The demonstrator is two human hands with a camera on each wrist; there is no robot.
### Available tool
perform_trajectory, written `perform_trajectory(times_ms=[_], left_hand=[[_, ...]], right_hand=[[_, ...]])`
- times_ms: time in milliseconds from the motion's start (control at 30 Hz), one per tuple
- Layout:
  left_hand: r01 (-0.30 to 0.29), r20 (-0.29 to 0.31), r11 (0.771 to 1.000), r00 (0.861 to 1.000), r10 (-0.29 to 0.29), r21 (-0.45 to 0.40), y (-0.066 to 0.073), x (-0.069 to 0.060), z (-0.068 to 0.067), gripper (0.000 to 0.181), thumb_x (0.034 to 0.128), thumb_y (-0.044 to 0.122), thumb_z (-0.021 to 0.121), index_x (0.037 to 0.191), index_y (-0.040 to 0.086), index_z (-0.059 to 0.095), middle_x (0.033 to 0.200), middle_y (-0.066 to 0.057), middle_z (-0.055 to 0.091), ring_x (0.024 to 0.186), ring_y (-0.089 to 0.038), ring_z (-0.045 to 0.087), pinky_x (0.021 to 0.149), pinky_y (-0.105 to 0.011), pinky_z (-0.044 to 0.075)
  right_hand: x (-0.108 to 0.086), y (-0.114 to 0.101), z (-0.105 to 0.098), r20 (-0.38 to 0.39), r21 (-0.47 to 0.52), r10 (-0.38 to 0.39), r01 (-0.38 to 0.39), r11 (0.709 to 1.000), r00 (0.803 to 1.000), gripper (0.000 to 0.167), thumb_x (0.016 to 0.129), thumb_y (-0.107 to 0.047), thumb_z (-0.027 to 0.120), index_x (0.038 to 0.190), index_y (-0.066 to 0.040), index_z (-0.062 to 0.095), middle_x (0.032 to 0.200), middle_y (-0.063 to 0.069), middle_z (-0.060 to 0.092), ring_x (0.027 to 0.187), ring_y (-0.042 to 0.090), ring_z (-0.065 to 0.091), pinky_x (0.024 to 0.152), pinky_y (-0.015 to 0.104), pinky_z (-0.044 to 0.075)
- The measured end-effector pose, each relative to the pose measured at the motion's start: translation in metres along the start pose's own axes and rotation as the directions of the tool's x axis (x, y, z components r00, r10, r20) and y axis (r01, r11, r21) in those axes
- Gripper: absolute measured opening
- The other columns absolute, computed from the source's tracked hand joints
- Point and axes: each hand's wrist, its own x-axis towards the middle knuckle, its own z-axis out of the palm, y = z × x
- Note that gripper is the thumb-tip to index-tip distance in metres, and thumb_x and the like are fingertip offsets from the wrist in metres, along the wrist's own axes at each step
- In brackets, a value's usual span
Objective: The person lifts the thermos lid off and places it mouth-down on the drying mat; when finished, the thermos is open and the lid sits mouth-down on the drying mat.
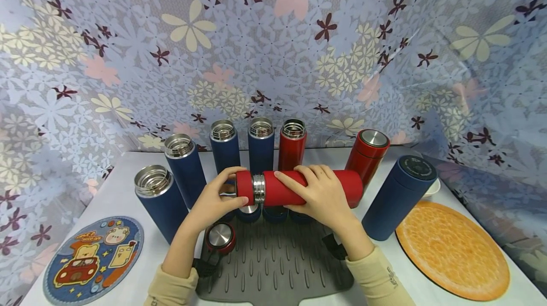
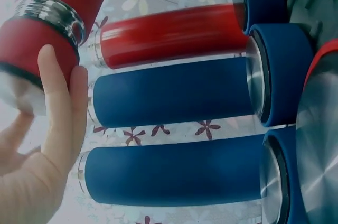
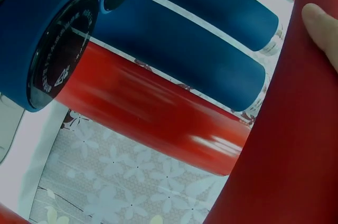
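Observation:
Held level in front of me is a red thermos (image 1: 350, 186), its steel neck bared between body and cap. My left hand (image 1: 217, 198) grips the red lid (image 2: 31, 44) at the left end, thumb and fingers on opposite sides. My right hand (image 1: 321, 193) wraps over the body. Behind stand lidless flasks: several blue ones, one a blue thermos (image 1: 260, 144), and a red flask (image 1: 292, 147). Below the held thermos, several blue lids (image 2: 285, 73) lie in a row, partly hidden. A loose red lid (image 1: 220, 236) with a steel top sits near my left wrist.
A grey ridged mat (image 1: 273, 263) lies under the lids. At right stand a capped red thermos (image 1: 368, 154) and a capped blue thermos (image 1: 395, 199), by an orange round mat (image 1: 453, 251) and a white dish (image 1: 434, 187). A cartoon round mat (image 1: 96, 258) lies left; floral cloth (image 1: 273, 59) hangs behind.

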Motion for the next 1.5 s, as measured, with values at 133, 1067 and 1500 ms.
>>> perform_trajectory(times_ms=[133,1067,1500], left_hand=[[0.031,-0.045,0.999,0.999,-0.031,0.009,0.001,0.000,-0.004,0.058,0.0819,0.009,0.067,0.134,0.018,0.043,0.127,-0.019,0.047,0.090,-0.029,0.063,0.071,-0.040,0.054],[-0.099,0.285,0.958,0.958,0.018,0.270,-0.002,-0.005,0.002,0.062,0.0732,0.017,0.076,0.130,0.022,0.051,0.118,-0.006,0.048,0.091,-0.021,0.048,0.063,-0.028,0.052],[-0.079,0.309,0.934,0.950,-0.035,0.349,-0.001,-0.003,0.007,0.062,0.0732,0.021,0.076,0.130,0.019,0.051,0.125,-0.007,0.047,0.096,-0.018,0.052,0.067,-0.026,0.050]], right_hand=[[0.001,0.003,-0.002,-0.051,0.018,0.087,-0.087,0.996,0.995,0.082,0.057,-0.043,0.084,0.130,-0.023,0.052,0.103,0.013,0.062,0.089,0.031,0.058,0.080,0.045,0.048],[0.008,0.036,0.030,0.072,0.682,0.895,-0.676,0.278,0.440,0.081,0.071,-0.015,0.079,0.138,-0.007,0.034,0.130,0.014,0.042,0.121,0.024,0.039,0.100,0.048,0.034],[-0.001,0.048,0.067,0.171,0.654,0.912,-0.735,0.178,0.373,0.081,0.074,-0.021,0.077,0.139,-0.005,0.031,0.130,0.016,0.041,0.121,0.028,0.038,0.102,0.048,0.033]])
